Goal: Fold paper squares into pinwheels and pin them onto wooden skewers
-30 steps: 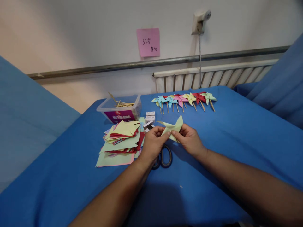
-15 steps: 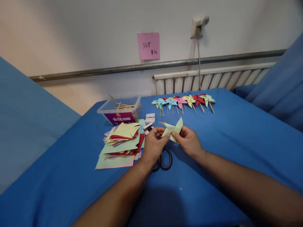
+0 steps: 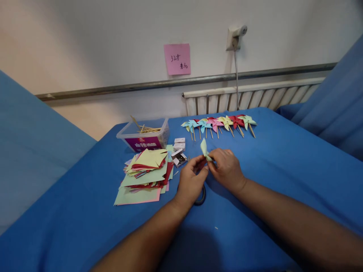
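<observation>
the left hand point(image 3: 190, 183) and right hand point(image 3: 229, 168) are pinching a pale green paper point(image 3: 203, 147) between them; they are covering part of it, so i can't quite tell its shape. stacked papers point(image 3: 146, 170) are lying left of the hands, and pinwheels point(image 3: 216, 124) are resting in a row beyond them.

Pale green paper pinwheel head point(image 3: 205, 150) is folded and held upright, nearly edge-on to view. One pointed blade point(image 3: 203, 145) stands toward 12 o'clock. Position: near view centre, about 4 o'clock from it. Lower portion is mostly hidden.
</observation>
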`<state>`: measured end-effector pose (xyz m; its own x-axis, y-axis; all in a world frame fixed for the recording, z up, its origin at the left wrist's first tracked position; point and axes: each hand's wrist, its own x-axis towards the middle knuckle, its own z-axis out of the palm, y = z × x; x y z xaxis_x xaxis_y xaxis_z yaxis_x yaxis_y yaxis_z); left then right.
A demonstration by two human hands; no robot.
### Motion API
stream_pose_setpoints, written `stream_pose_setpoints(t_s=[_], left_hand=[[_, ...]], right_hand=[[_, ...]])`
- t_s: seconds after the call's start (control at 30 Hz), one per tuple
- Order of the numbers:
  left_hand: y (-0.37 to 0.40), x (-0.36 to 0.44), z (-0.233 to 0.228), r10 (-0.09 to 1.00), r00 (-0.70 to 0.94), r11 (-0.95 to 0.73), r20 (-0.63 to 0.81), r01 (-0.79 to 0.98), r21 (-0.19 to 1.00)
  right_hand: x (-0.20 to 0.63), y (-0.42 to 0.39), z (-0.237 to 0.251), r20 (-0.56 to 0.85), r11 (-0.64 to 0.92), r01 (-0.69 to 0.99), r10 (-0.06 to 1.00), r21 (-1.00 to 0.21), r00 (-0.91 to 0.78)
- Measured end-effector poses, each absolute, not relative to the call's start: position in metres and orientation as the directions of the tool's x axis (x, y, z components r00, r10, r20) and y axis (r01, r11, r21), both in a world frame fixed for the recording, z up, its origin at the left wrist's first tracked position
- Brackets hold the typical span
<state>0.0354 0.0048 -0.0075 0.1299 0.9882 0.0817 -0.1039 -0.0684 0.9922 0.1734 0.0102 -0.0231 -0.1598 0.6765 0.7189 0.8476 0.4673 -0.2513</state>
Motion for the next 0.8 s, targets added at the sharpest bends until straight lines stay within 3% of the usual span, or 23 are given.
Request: stream_pose_setpoints(t_s=[0.17,0.37,0.63,0.73,0.8], left_hand=[[0.011,0.034,-0.006,0.987,0.162,0.048,-0.001,-0.285,0.957],[0.019,0.026,-0.006,0.982,0.176,0.141,-0.067,-0.447,0.883],[0.024,0.023,-0.005,0.992,0.063,0.128,-0.112,-0.451,0.883],[0.025,0.021,-0.007,0.994,0.036,0.111,-0.106,-0.426,0.898],[0.027,0.020,-0.010,0.994,0.016,0.104,-0.106,-0.391,0.915]], right_hand=[[0.168,0.006,-0.017,0.665,0.475,0.864,0.701,-0.167,-0.257],[0.161,-0.004,-0.015,0.597,0.510,0.839,0.738,-0.188,-0.315],[0.159,-0.009,-0.016,0.553,0.578,0.780,0.741,-0.239,-0.380],[0.160,-0.010,-0.016,0.573,0.617,0.728,0.726,-0.300,-0.379],[0.162,-0.010,-0.017,0.631,0.614,0.692,0.719,-0.379,-0.293]])
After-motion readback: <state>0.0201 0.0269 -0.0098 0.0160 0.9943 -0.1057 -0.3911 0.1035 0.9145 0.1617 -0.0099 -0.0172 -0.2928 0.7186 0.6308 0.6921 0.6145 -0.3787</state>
